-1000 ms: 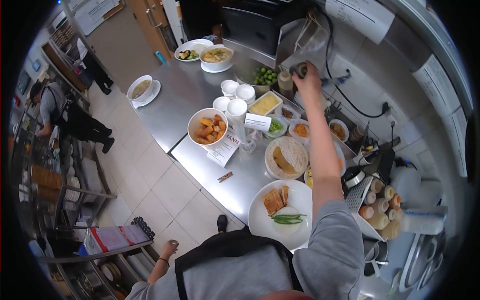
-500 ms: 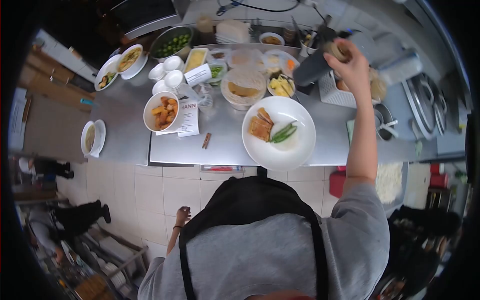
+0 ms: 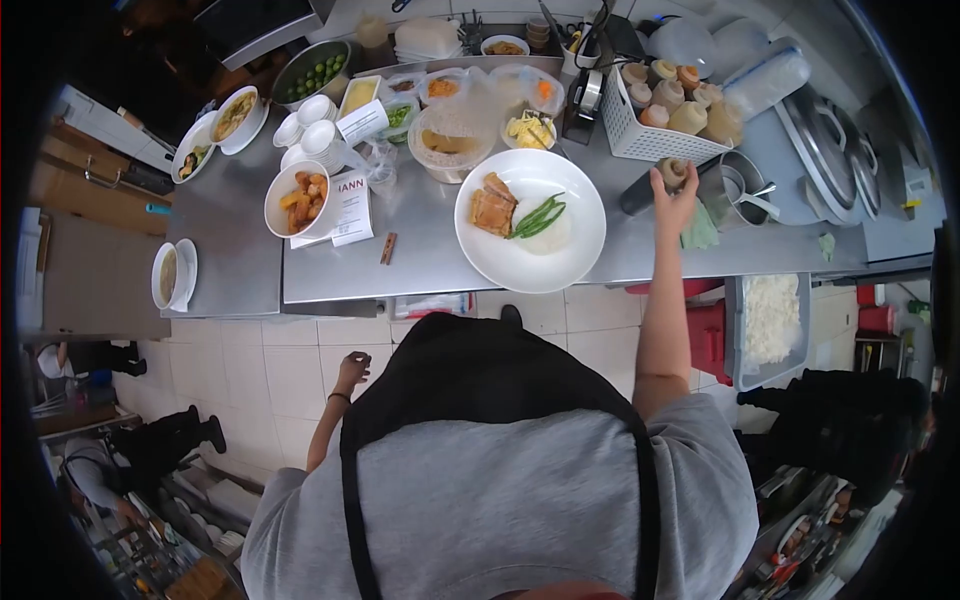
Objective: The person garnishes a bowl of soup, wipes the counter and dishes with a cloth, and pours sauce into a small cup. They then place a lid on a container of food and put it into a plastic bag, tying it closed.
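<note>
Dark cylindrical bottle with tan cap [image 3: 638, 192], clamped near its top in right hand [image 3: 676, 205], perhaps for steady control. Just beyond this hand, white perforated plastic basket [image 3: 650, 143], likely to keep pale squeeze bottles [image 3: 688, 118] upright. Nothing visible in loosely curled, unclenched left hand [image 3: 353, 370].

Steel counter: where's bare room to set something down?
Bare: a wide patch between the soup bowl and fried-food bowl, another between the clothespin and plate, and a narrow gap between plate and bottle in the right hand. Crowded: the back, packed with tubs and cups, and around the sauce basket.
</note>
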Demonstrator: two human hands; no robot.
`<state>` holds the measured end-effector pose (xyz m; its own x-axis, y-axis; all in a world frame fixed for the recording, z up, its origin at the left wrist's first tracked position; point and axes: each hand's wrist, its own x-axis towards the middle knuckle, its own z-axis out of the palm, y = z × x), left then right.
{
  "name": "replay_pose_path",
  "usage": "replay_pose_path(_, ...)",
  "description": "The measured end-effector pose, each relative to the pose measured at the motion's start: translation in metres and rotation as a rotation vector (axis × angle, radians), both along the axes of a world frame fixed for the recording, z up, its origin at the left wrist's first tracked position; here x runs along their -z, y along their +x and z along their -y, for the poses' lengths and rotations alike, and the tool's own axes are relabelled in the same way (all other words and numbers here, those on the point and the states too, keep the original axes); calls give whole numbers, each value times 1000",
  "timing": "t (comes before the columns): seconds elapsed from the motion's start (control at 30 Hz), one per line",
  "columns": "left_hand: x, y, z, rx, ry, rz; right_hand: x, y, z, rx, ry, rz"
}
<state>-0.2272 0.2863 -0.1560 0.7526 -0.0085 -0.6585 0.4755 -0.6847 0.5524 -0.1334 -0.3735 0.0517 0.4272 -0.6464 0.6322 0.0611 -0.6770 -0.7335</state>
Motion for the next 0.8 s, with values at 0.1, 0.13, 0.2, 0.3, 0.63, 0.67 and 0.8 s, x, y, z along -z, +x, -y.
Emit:
replay_pose_path(0.1, -3, -2, 15, -101, 15, -80, 24, 6, -13, -15, 2, 103)
replay_pose_path(0.13, -4, -3, 17, -108, 16, -86, 25, 5, -11, -21, 4, 98)
replay_pose_path(0.2, -5, -2, 21, -62, 18, -97, 21, 6, -6, -104, 128, 5)
replay_pose_path(0.3, -14, 2, 27, -81, 38, -79, -8, -15, -9, -398, 165, -317)
replay_pose_path(0.63, -9, -11, 42, -70, 74, -129, -43, -49, -53, -514, -934, -890)
replay_pose_path(0.67, -6, -12, 41, -71, 73, -130, -41, -47, -54, -506, -1018, -895)
replay_pose_path(0.8, 0, -9, 37, -83, 16, -95, -39, -37, -60, -518, -1048, -884)
